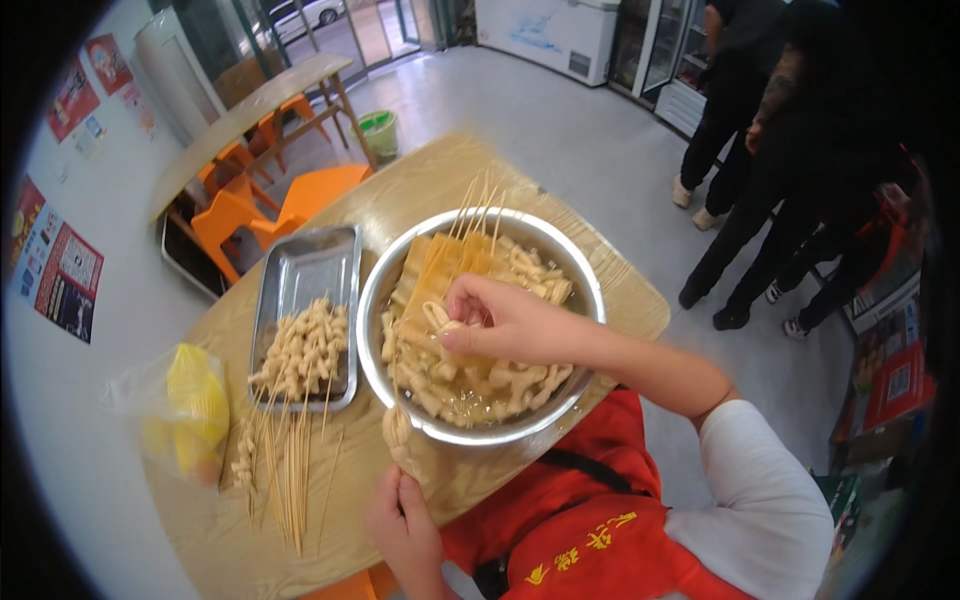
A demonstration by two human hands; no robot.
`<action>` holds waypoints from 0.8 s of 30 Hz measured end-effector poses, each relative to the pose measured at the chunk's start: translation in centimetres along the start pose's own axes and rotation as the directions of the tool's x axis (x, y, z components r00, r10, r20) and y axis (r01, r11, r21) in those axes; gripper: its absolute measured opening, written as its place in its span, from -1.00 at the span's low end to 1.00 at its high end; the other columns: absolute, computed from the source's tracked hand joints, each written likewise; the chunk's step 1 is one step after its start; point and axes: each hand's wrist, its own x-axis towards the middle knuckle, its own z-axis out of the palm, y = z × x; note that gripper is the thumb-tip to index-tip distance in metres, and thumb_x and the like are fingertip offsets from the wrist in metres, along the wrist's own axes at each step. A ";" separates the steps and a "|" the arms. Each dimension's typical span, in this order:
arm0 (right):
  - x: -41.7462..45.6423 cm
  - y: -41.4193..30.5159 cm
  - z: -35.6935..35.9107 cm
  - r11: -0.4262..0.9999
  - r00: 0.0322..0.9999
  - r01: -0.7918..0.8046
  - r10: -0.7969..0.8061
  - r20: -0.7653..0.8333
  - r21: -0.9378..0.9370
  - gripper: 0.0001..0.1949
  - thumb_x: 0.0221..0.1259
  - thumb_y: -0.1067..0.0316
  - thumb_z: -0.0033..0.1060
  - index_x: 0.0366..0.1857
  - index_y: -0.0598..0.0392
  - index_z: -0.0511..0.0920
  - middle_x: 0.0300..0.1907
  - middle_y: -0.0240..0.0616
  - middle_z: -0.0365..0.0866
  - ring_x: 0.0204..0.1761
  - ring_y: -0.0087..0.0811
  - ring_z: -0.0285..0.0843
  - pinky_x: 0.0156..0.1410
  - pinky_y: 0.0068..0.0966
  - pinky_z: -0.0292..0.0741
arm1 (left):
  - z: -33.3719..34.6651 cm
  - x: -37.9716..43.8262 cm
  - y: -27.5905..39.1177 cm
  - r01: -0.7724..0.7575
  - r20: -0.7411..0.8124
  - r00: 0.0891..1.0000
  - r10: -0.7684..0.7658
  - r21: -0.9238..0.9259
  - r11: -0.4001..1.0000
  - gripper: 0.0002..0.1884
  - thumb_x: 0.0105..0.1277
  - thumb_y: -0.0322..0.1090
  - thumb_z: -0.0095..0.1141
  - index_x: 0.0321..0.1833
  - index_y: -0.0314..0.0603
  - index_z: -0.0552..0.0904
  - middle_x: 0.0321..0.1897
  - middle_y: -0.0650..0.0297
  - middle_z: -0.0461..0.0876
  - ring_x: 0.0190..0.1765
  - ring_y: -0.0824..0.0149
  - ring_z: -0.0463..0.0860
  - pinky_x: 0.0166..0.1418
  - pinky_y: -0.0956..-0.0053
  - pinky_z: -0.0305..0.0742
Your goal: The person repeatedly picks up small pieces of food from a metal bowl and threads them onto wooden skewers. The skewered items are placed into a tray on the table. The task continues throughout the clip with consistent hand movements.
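Over a large steel bowl (592,300) of water and pale food pieces, my right hand (487,319) pinches a looped strip of tofu skin (436,315). Near the table edge, my left hand (405,517) grips a skewer with a bunched pale piece (397,431) on it, just outside the bowl's rim. Flat yellow-brown sheets (435,270) on sticks lean inside the bowl. Left of it, a steel tray (356,300) bears several loaded skewers (304,349), their knotted pieces on the tray and their bamboo sticks (296,465) reaching onto the wooden table.
A plastic bag with yellow contents (199,409) lies at the table's left. Orange chairs (315,195) and another table (247,112) stand beyond. People in dark clothes (795,150) stand at right, near a glass-door refrigerator (652,52). A chest freezer (540,34) and green bin (377,135) are farther back.
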 end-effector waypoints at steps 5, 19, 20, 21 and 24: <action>1.6 3.0 -0.9 0.546 0.978 -0.201 0.153 0.138 0.814 -0.81 0.35 0.29 0.18 -0.10 0.11 0.49 -0.17 -0.32 0.58 -0.11 -0.46 0.63 -0.10 -0.58 0.59 | 0.9 -0.7 -0.1 -0.080 0.150 0.987 0.057 0.153 0.985 -0.69 0.44 -0.32 -0.01 0.08 -0.40 0.61 -0.35 -0.06 0.68 -0.29 0.11 0.67 -0.17 0.32 0.51; 1.3 3.3 -1.3 0.412 0.962 -0.267 0.159 0.220 0.871 -0.76 0.47 0.17 0.00 0.02 0.06 0.47 -0.01 -0.22 0.64 0.05 -0.40 0.64 0.03 -0.53 0.63 | 2.5 0.0 3.6 -0.033 0.132 0.991 0.002 0.234 0.972 -0.71 0.46 -0.32 -0.02 0.11 -0.29 0.62 -0.23 -0.08 0.68 -0.21 0.05 0.67 -0.12 0.30 0.50; 1.3 3.3 -1.3 0.410 0.962 -0.268 0.159 0.221 0.872 -0.76 0.47 0.18 0.00 0.01 0.06 0.47 -0.01 -0.22 0.64 0.05 -0.41 0.64 0.03 -0.53 0.63 | 2.5 0.0 3.7 -0.034 0.145 0.989 0.000 0.234 0.972 -0.71 0.46 -0.32 -0.02 0.11 -0.30 0.62 -0.21 -0.09 0.68 -0.19 0.05 0.67 -0.12 0.30 0.50; 1.3 3.3 -1.3 0.419 0.970 -0.240 0.131 0.203 0.875 -0.78 0.46 0.19 0.01 0.01 0.06 0.47 -0.02 -0.25 0.64 0.03 -0.43 0.63 0.03 -0.53 0.62 | 2.5 0.1 3.8 -0.012 0.142 0.990 -0.019 0.217 0.976 -0.71 0.46 -0.32 -0.02 0.11 -0.30 0.62 -0.20 -0.09 0.68 -0.18 0.04 0.67 -0.11 0.30 0.50; 1.3 3.4 -1.1 0.440 0.987 -0.163 0.069 0.147 0.883 -0.81 0.45 0.24 0.03 -0.01 0.05 0.48 -0.03 -0.30 0.63 0.00 -0.46 0.63 0.04 -0.55 0.61 | 2.8 0.1 4.3 0.024 0.123 0.991 -0.049 0.195 0.980 -0.71 0.46 -0.33 -0.02 0.12 -0.32 0.61 -0.19 -0.10 0.68 -0.17 0.03 0.66 -0.09 0.29 0.50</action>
